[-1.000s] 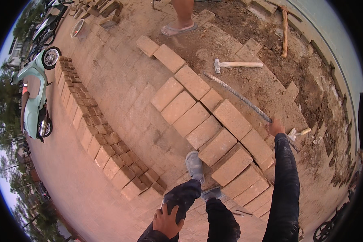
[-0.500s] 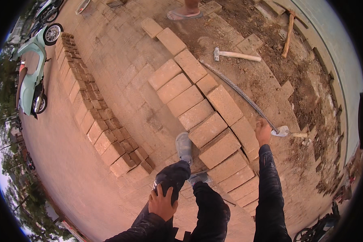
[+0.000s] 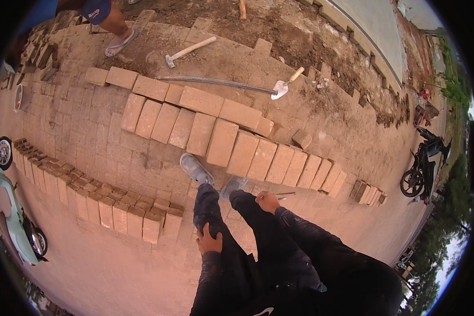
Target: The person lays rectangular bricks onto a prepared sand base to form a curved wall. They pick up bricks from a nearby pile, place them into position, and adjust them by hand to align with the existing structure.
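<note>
My left hand rests on my left thigh near the knee, fingers apart. My right hand is beside my right leg, fingers curled; what they hold, if anything, is hidden. Short thin rods lie on the paving just beyond it. Above my sandalled feet runs a long row of tan paver bricks. Behind the row a ribbed steel bar lies beside a white-bladed trowel, and a wooden-handled hammer lies farther back.
Another person's leg in a flip-flop stands at upper left. A second brick stack runs at lower left beside a mint scooter. A dark motorbike is at right, a dug soil strip above.
My right hand has let go of the steel bar, which now lies down, and moved down beside my right leg. The view has swung round to the right.
</note>
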### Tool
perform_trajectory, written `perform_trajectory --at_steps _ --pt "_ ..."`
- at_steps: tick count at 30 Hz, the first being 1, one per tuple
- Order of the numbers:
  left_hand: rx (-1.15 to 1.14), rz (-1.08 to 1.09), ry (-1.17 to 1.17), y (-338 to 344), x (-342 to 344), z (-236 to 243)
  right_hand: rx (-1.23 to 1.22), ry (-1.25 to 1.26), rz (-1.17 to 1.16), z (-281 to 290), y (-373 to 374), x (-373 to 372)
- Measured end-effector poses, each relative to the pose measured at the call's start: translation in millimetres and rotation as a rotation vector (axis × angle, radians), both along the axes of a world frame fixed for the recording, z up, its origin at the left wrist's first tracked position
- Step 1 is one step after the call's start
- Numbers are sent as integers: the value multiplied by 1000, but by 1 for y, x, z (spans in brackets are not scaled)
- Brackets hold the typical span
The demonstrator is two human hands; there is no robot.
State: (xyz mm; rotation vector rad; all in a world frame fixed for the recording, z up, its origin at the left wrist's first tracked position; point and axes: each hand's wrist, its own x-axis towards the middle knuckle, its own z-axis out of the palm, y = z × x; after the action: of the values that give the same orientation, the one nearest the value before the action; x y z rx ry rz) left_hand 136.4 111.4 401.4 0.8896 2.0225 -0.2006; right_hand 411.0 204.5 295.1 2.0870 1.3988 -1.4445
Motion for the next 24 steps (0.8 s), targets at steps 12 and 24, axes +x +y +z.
perform_trajectory --at_steps 12,24 --pt "120 320 -26 -39 -145 -8 43 -45 -112 29 -17 -6" --pt "119 1076 -398 -51 -316 -36 65 91 55 41 123 -266"
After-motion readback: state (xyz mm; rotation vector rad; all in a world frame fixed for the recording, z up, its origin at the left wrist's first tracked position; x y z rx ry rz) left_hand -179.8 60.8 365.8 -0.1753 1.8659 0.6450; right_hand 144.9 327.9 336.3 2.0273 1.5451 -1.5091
